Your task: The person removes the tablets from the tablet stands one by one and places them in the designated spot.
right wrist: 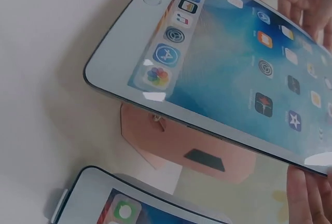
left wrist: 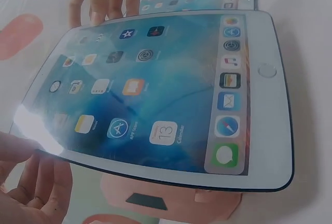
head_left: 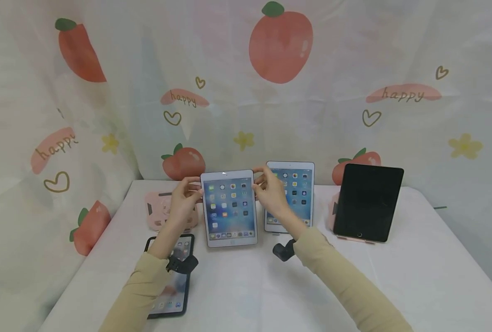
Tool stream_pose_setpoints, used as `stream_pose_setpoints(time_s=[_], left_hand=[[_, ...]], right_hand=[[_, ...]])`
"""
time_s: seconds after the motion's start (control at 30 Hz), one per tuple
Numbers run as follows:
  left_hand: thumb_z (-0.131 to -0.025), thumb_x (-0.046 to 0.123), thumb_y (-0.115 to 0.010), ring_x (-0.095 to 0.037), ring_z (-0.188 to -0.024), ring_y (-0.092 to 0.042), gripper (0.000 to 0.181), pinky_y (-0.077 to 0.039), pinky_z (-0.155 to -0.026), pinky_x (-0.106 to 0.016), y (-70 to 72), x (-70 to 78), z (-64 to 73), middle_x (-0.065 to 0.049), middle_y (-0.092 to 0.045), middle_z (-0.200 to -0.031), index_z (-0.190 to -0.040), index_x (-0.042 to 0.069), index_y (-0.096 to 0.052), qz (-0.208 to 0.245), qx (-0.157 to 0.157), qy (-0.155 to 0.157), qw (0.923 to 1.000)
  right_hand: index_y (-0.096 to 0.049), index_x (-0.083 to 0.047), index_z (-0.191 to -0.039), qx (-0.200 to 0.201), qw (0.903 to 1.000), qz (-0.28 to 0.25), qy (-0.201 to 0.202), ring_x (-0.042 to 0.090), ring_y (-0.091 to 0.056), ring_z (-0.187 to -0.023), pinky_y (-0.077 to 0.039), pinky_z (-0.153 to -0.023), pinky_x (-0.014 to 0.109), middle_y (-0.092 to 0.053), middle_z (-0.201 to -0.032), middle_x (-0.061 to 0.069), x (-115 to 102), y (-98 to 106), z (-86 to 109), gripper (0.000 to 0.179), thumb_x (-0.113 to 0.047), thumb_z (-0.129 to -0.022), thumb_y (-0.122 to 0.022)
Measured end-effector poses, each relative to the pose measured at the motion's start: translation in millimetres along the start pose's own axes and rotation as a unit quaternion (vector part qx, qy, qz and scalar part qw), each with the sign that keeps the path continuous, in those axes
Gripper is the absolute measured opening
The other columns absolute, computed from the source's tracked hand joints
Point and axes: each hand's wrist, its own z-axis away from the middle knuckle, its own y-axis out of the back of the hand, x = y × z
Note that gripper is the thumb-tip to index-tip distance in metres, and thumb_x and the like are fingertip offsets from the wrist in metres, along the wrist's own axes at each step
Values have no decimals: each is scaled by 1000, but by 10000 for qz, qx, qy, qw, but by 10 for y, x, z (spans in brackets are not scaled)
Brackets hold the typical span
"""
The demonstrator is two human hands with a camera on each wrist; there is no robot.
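Observation:
Both hands hold a white-framed tablet point(head_left: 230, 207) upright, its screen lit with app icons and facing the camera. The left hand point(head_left: 184, 198) grips its upper left edge, and the right hand point(head_left: 268, 190) grips its upper right edge. In the left wrist view the left thumb lies on the front and the fingers pass behind the tablet point(left wrist: 267, 99). Partly behind the left hand is a pink stand point(head_left: 156, 210). A second white tablet point(head_left: 306, 198), also lit, stands just right of the held one, partly covered by the right hand and forearm.
A dark-screened tablet point(head_left: 368, 203) leans on a pink stand point(head_left: 332, 210) at the right. Under the left forearm, a black-framed tablet point(head_left: 175, 295) lies on the white table point(head_left: 246, 295). A printed curtain point(head_left: 221, 55) hangs behind the table and along its left side.

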Motion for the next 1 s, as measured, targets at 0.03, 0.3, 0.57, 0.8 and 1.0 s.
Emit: stream_pose_setpoints(time_s=[0.03, 0.3, 0.57, 0.8, 1.0], left_hand=[[-94, 4, -57, -14, -88, -56, 33, -56, -78, -21, 13, -4, 17, -6, -54, -104, -126, 12, -55, 9, -23, 52, 10000], [-94, 7, -58, -8, -83, -62, 35, -56, -76, -25, 126, -56, 168, -1, -52, -102, -128, 15, -54, -217, -273, 329, 9989], [-92, 5, -59, -11, -82, -61, 33, -58, -80, -33, 184, -89, 298, -4, -54, -100, -125, 11, -55, -219, -364, 481, 9979], [-92, 6, -60, -13, -85, -62, 35, -58, -81, -30, 222, -152, 394, -6, -55, -99, -127, 10, -55, -371, -467, 606, 9964], [-91, 8, -62, -16, -85, -63, 36, -58, -82, -31, 237, -225, 469, -9, -56, -101, -126, 10, -57, -412, -542, 758, 9948]], right_hand=[[-52, -8, -126, -40, 10000, -68, -39, 33, -64, -75, -58, -62, 33, -62, -93, 19, -6, 0, 18, 38, 3, -90, -59], [-51, -7, -127, -374, 9980, -362, -356, 40, -64, -79, -60, -67, 44, -62, -91, 19, -29, -14, 159, 40, 4, -89, -58], [-53, -8, -125, -498, 9944, -538, -767, 25, -65, -70, -60, -65, 43, -62, -88, 16, -3, -45, 272, 40, 5, -87, -61], [-53, -8, -124, -593, 9905, -721, -1008, 15, -64, -63, -60, -61, 35, -63, -85, 15, 59, -75, 376, 40, 4, -88, -61], [-53, -5, -125, -740, 9855, -1037, -1119, 16, -65, -63, -60, -62, 37, -64, -87, 20, 113, -78, 484, 40, 3, -87, -61]])
